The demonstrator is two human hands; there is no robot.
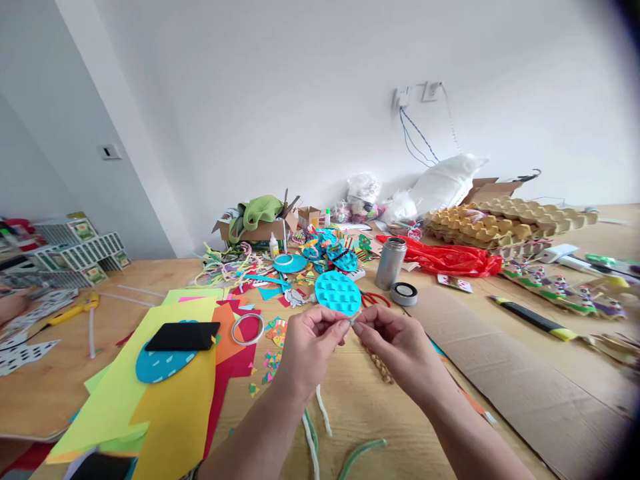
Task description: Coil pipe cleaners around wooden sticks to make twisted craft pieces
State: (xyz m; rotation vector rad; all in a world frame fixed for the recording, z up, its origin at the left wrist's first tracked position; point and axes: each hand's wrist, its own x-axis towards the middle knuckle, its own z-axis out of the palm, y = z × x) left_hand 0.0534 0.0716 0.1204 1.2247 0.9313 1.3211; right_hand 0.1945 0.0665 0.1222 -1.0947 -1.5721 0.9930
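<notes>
Currently, in the head view, the left hand (317, 337) and right hand (393, 340) meet, thumbs and fingers pinched together on a pale bit (352, 321) too small to make out. The blue disc (338, 292) is just beyond the fingertips, a little nearer the left hand; whether they touch it I cannot tell. It is round and bright, with rows of raised, scale-like flaps across its face.

Below is a wooden table (370, 417). Green (361, 452) and white (324, 412) fuzzy stems lie near the forearms. To the left, a phone (183, 337) rests on a blue oval (163, 365) over yellow paper (187, 400), with a white ring (247, 329) nearby. Past the hands stand a flask (390, 267) and its lid (404, 293), with red scissors (377, 298) beside them. To the right are cardboard (500, 353), a cutter (533, 317) and stacked egg trays (465, 223). A red bag (445, 259) lies behind the flask. At the back, a pale wall (300, 100) carries sockets (401, 98) trailing wires.
</notes>
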